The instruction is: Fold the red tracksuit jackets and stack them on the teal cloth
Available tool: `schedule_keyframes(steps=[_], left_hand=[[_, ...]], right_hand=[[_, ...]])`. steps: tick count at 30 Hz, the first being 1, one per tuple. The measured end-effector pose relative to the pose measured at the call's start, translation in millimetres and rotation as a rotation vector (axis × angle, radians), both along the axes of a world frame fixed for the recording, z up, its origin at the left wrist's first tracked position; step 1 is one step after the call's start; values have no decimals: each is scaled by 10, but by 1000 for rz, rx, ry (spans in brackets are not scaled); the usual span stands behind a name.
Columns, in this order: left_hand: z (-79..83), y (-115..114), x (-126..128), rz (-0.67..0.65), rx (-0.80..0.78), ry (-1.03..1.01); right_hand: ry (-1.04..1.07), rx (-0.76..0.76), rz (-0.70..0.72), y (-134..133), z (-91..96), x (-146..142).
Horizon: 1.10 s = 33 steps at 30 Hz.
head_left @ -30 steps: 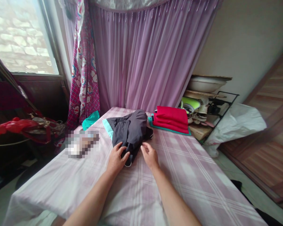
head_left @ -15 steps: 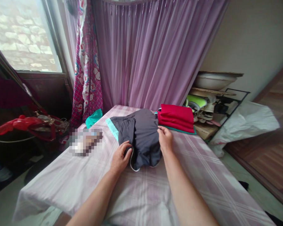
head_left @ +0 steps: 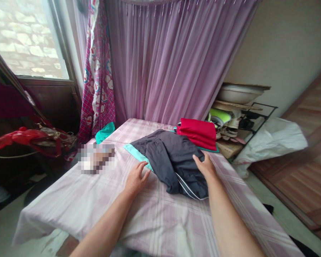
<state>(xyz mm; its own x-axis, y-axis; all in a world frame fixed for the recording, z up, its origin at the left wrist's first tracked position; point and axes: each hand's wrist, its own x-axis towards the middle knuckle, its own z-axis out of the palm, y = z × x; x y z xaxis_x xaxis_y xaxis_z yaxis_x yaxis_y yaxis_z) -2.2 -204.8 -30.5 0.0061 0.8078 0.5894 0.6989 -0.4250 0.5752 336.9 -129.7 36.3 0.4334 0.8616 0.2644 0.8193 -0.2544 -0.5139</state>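
A dark grey garment [head_left: 173, 153] lies bunched on the cloth-covered table, with a turquoise band [head_left: 139, 154] on its left and white piping near its lower edge. I cannot make out whether it is a jacket or trousers. Just below the turquoise band is my left hand [head_left: 136, 178], open, thumb and fingers apart and holding nothing. My right hand [head_left: 208, 167] rests against the garment's right side, its thumb spread away from the fingers over the dark fabric. Some of its fingers are hard to see.
A folded red cloth item [head_left: 198, 132] lies behind the garment. Turquoise fabric [head_left: 105, 132] and a blurred-out object [head_left: 95, 159] are on the left. Right of the table stand a rack [head_left: 264, 119] with shoes and a basin [head_left: 239, 93], and a white plastic bag [head_left: 275, 141].
The garment has shifted right and turned, showing more piping and turquoise band. My right hand has moved right with it and spread its thumb. My left hand has come off the fabric.
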Motion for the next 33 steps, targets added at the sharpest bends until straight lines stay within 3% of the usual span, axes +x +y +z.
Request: schedule_keyframes(steps=[6,10,12,16,19,25,33], left_hand=[[29,-3,-7,18,-10,-43],[30,17,-13,57,36,-105],[13,39,-39,100,72,-149],[-38,98,-138,198,96,-262],[-63,139,-209,244,96,-311],[-87,180,-224,251,77,-271],[-130,184,-221,214,-10,-274]], right_hand=[[100,4,-77,-45,78,-75],[125,97,-20,0,234,-488],[91,157,184,-45,255,-873],[-83,192,770,-283,136,-1620],[-201,114,1018,-486,-10,-1882],[-288,135,1128,-732,-174,-1800],[-141,305,1001,-892,-273,-1660]])
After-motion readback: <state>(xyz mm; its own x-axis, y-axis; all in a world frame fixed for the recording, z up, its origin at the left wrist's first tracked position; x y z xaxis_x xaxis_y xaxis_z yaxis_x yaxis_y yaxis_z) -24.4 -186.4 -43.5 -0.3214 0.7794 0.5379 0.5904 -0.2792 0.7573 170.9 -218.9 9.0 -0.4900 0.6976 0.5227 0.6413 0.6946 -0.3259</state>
